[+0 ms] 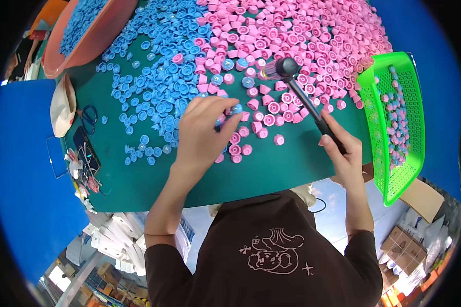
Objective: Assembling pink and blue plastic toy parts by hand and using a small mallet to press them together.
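Observation:
My left hand (200, 128) is closed in a pinch at the middle of the green table (138, 192), with a small blue plastic piece (236, 108) between thumb and forefinger. My right hand (346, 156) is wrapped around the black grip of a mallet (305, 97). The mallet's dark rounded head (287, 67) hangs over the pink cup-shaped pieces, its other face yellowish and clear. Just beyond my left fingers, a few blue pieces sit in pink cups (248, 82). More pink cups (235, 149) lie below my left fingertips.
Blue pieces (161, 56) cover the table's far left; pink cups (292, 30) fill the far right. A pink tub (110, 33) of blue pieces stands far left. The green basket (381, 148) at right holds pink-and-blue pieces. Scissors (88, 117) and a phone (86, 148) lie left.

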Motion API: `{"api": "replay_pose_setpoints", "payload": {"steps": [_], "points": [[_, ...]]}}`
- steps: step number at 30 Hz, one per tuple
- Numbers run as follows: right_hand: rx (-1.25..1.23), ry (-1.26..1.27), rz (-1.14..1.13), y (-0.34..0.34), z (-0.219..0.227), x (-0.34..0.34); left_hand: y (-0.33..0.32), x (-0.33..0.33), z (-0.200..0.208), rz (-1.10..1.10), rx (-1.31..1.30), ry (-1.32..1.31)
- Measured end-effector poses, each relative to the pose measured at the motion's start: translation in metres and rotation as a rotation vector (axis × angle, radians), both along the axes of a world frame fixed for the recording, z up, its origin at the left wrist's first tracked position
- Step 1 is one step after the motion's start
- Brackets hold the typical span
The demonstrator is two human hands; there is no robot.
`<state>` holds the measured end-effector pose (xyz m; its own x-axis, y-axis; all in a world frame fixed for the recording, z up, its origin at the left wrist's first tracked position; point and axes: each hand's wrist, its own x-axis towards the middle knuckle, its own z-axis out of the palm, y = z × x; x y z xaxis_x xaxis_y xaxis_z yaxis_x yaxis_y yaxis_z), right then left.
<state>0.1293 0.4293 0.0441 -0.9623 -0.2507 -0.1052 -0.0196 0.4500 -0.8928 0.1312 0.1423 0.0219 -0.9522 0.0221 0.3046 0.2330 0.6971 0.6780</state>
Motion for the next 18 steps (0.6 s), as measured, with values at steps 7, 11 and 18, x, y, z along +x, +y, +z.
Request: {"api": "replay_pose_setpoints", "payload": {"steps": [7,11,18], "points": [[0.062,0.009,-0.005,0.016,-0.004,0.006,0.014,-0.018,-0.005,-0.146,-0.055,0.034],[0.166,-0.007,0.042,0.01,-0.003,0.0,0.02,-0.009,0.001,-0.197,-0.091,-0.092],[0.3,-0.093,0.171,0.009,0.005,0.002,0.022,-0.004,-0.013,-0.234,-0.148,-0.03]]}}
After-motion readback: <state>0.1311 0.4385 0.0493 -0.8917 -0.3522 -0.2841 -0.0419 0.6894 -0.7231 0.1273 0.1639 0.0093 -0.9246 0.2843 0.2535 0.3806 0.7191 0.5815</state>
